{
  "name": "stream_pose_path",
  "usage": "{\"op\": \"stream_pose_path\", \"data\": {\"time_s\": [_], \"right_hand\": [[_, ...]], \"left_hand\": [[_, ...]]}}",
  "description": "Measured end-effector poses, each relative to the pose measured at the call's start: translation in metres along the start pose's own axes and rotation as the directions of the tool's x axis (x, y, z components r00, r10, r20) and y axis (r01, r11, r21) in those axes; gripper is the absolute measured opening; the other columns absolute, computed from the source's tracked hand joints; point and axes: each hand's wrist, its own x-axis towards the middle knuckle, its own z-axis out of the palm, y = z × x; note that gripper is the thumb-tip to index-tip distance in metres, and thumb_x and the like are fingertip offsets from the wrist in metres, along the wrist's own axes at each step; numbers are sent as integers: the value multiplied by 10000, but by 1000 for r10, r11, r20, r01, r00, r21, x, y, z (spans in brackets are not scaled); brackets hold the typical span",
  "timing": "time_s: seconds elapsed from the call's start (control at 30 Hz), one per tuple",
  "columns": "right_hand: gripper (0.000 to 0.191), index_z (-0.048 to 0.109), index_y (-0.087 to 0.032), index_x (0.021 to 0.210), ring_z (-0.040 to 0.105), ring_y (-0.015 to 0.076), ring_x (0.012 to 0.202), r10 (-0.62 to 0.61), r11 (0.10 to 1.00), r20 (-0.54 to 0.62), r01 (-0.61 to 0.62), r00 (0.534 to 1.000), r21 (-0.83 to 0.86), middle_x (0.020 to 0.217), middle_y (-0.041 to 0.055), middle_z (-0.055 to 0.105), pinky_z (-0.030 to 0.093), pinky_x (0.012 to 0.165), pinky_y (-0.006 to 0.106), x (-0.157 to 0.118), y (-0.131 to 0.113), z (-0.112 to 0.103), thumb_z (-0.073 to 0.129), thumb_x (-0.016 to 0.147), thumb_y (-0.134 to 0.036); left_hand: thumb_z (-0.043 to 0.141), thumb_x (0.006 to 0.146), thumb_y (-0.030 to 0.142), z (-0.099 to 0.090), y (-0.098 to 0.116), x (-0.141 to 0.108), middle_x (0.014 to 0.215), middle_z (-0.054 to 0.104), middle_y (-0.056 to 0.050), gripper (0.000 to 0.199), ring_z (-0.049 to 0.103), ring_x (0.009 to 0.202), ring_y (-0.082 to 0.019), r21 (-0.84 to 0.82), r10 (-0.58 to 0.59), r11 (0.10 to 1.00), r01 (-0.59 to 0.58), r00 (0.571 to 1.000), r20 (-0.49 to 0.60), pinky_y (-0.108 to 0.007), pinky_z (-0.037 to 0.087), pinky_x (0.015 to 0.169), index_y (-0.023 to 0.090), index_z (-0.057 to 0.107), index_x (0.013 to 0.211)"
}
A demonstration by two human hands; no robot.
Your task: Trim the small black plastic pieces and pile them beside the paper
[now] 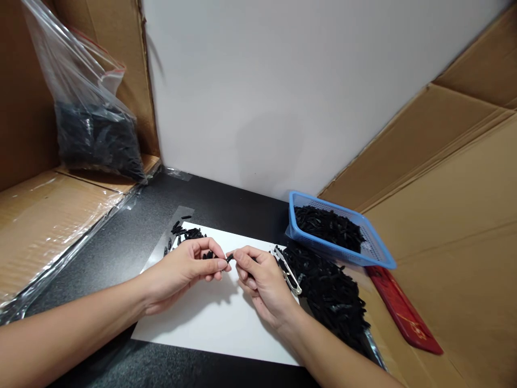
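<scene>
My left hand is closed, thumb and forefinger pinching one end of a small, narrow black piece. The fingertips of my right hand close on its other end, above a white sheet. Past my left hand, several similar black pieces lie at the sheet's far left corner. A slim, pale tool with a looped outline shows just beyond my right hand; I cannot tell whether that hand's hidden fingers hold it. Right of it spreads a large heap of black pieces.
A blue plastic basket of black pieces stands at the back right. Beside the heap lies a flat red object with gold markings. At the upper left, a clear zip bag of dark contents leans on cardboard. A white wall rises behind.
</scene>
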Motion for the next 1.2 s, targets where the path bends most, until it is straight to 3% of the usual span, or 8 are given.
{"op": "stream_pose_path", "data": {"time_s": [0.17,0.27,0.33,0.4,0.6,0.73,0.97,1.2], "right_hand": [[273,703,-157,745,241,52,390,-108,932,16,107,994,-347,471,-70,416,163,380,208,3,-30,-16,723,709,-427],[183,706,-170,637,391,92,428,-102,535,142,175,985,-827,497,-24,532,260,427,232,3,-61,-41,674,753,-308],[212,686,-181,550,474,127,456,-62,262,164,174,985,-949,490,-4,584,307,461,248,2,-76,-54,642,753,-228],[264,690,-189,563,540,155,499,-135,159,164,185,977,-970,543,16,644,348,497,258,2,-79,-57,586,801,-236],[203,715,-203,986,537,137,522,-392,354,318,461,863,-813,604,-20,629,391,542,235,0,-39,-21,617,835,-296],[148,720,-223,948,543,137,548,-446,470,319,522,836,-711,648,-13,645,405,578,249,-4,-14,-6,661,821,-271],[84,756,-224,817,505,148,576,-455,717,106,435,884,-545,636,2,637,400,596,281,-4,-10,-5,702,776,-274],[144,760,-216,829,357,90,469,-364,842,31,343,931,-416,555,-28,543,294,461,244,0,-7,-8,716,764,-336]], "left_hand": [[688,789,211,1,1,1,796,676,3,103,523,676,-76,-22,8,1000,-9,999,-34,-204,393,665,153,628,852],[679,798,201,0,0,2,893,701,-39,128,535,684,-77,-67,-1,998,-3,998,-64,-209,403,672,146,619,898],[684,798,208,0,-1,3,932,704,-57,146,545,693,-78,-81,-13,997,7,997,-77,-208,401,664,144,615,910],[684,801,223,-2,-3,4,963,702,-68,155,544,691,-76,-84,-25,996,17,995,-96,-207,393,650,144,616,915],[704,777,255,-2,-2,3,932,670,-36,175,505,656,-68,-77,-14,997,4,992,-127,-219,395,689,153,635,902],[710,767,283,0,0,-1,691,567,35,162,483,651,-83,-60,-2,998,-5,994,-108,-211,378,683,166,645,858],[717,769,328,0,-1,-2,683,597,25,216,444,615,-82,-76,-2,997,-3,998,-60,-204,320,605,175,613,881],[702,782,341,0,0,-3,722,629,6,195,416,582,-72,-63,-1,998,-3,998,-62,-209,294,575,162,637,823]]}}
